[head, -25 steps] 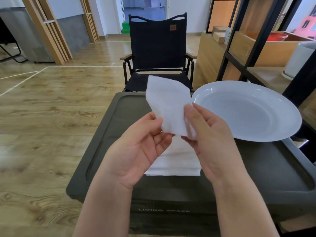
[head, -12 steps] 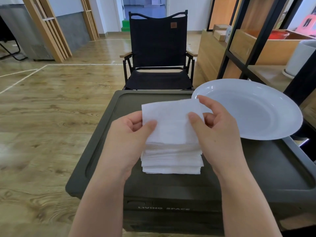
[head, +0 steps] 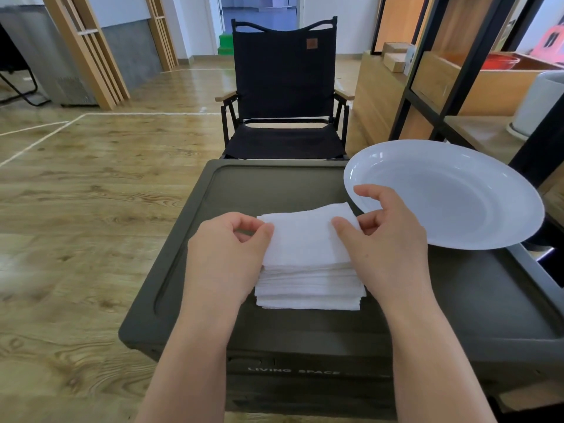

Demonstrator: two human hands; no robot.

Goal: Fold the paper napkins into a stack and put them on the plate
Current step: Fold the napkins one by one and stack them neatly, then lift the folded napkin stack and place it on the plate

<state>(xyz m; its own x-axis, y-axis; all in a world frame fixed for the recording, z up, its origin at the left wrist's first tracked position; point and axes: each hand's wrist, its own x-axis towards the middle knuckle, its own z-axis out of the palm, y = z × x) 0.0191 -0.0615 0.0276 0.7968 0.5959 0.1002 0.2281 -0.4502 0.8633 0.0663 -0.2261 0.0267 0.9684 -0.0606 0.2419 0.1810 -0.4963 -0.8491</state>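
A stack of white paper napkins (head: pixel 308 285) lies in the middle of a dark olive box lid (head: pixel 268 184). One folded napkin (head: pixel 305 236) rests flat on top of the stack. My left hand (head: pixel 225 254) pinches its left edge between thumb and fingers. My right hand (head: pixel 387 239) pinches its right edge the same way. A white plate (head: pixel 457 196) sits on the lid at the right, just beyond my right hand, with nothing on it.
A black folding chair (head: pixel 283 87) stands right behind the box. A black-framed wooden shelf (head: pixel 451 87) rises at the right, close to the plate. Wooden floor (head: pixel 76 209) spreads to the left.
Both hands brought the folded napkin down from in front of the chair, turned it level and laid it on top of the stack, still pinching both edges.
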